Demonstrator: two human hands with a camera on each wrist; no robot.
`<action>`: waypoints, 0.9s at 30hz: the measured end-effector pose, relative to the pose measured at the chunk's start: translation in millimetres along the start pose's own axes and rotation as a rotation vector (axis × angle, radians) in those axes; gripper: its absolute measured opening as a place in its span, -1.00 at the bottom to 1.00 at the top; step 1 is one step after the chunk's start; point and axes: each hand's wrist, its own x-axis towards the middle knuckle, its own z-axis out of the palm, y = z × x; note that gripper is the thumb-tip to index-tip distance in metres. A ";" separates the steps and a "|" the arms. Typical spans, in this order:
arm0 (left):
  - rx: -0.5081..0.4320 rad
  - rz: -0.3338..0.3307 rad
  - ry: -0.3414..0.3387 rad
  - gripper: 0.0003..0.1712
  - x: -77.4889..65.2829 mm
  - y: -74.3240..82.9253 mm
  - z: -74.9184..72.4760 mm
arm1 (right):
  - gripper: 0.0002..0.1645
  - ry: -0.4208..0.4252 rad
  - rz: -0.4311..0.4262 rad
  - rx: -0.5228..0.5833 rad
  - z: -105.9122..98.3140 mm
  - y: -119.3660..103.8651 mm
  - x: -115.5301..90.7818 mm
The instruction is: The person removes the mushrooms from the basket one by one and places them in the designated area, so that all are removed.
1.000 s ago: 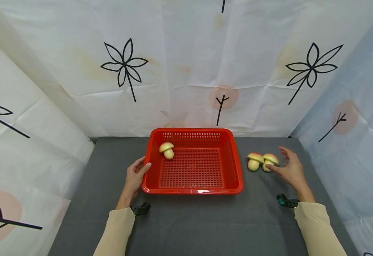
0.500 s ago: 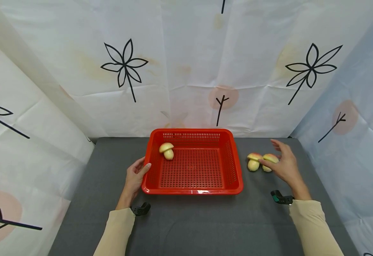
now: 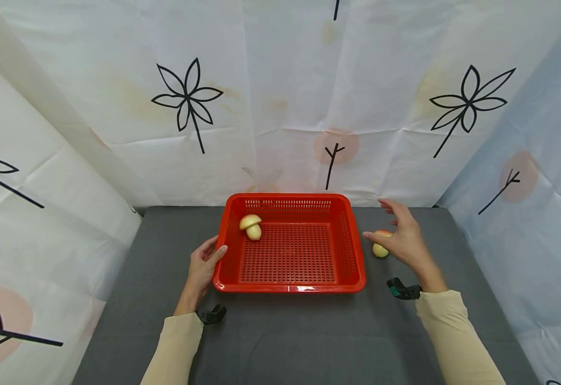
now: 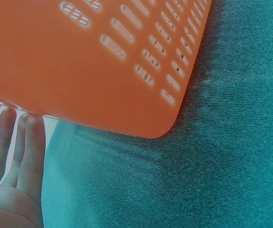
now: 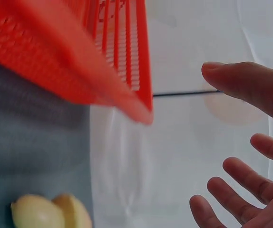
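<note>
A red plastic basket (image 3: 287, 287) with slotted sides sits in the middle of the table. My left hand (image 3: 204, 263) grips its left rim, thumb over the edge and fingers on the outer side, where the left wrist view shows the fingers (image 4: 34, 142) along the rim. Inside the basket's left part lies a toy mushroom (image 3: 252, 228) with a yellowish cap and pale stem. My right hand (image 3: 403, 238), fingers spread and holding nothing, hovers right of the basket. It partly covers another mushroom (image 3: 380, 251) on the table, seen low in the right wrist view too.
A grey cloth covers the table (image 3: 280, 342). White fabric (image 3: 280, 107) printed with black flowers and twigs stands behind it and along both sides. Each wrist wears a black band, such as the right wristband (image 3: 402, 290).
My right hand has moved left from beside the two mushrooms on the table to over them, nearer the basket. One mushroom is now hidden behind it. The left hand and basket stay put.
</note>
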 end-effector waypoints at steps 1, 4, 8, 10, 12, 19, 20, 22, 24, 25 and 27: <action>0.002 0.000 -0.001 -0.41 -0.2 0.0 0.0 | 0.04 -0.002 -0.009 -0.002 2.8 -3.3 1.8; 0.006 0.004 -0.007 -0.41 -0.8 -0.2 -0.3 | 0.03 -0.008 -0.047 -0.001 11.9 -11.8 7.8; 0.011 0.010 -0.013 -0.40 -1.3 -0.7 -1.0 | 0.03 -0.035 -0.080 0.017 25.0 -21.8 16.1; 0.010 0.008 -0.013 -0.40 -1.3 -0.9 -1.1 | 0.03 -0.061 -0.085 0.029 31.4 -27.1 19.8; 0.009 0.007 -0.013 -0.40 -1.2 -1.4 -1.2 | 0.04 -0.081 -0.093 0.038 37.9 -33.4 23.2; 0.006 0.016 -0.015 -0.41 -1.7 -1.1 -0.8 | 0.07 -0.156 -0.128 0.045 60.2 -48.1 33.0; 0.006 0.017 -0.015 -0.41 -1.6 -1.1 -0.8 | 0.07 -0.168 -0.124 0.045 62.8 -50.2 33.9; 0.006 0.015 -0.014 -0.40 -1.4 -1.3 -0.6 | 0.06 -0.193 -0.116 0.047 68.2 -53.9 35.4; 0.006 0.013 -0.013 -0.40 -1.1 -1.5 -0.4 | 0.06 -0.214 -0.110 0.060 73.9 -57.7 37.2; 0.006 0.012 -0.011 -0.39 -0.9 -1.6 -0.2 | 0.06 -0.225 -0.108 0.072 76.5 -59.9 38.0; 0.006 0.010 -0.006 -0.39 -0.5 -1.9 0.1 | 0.06 -0.244 -0.110 0.089 82.4 -63.0 40.0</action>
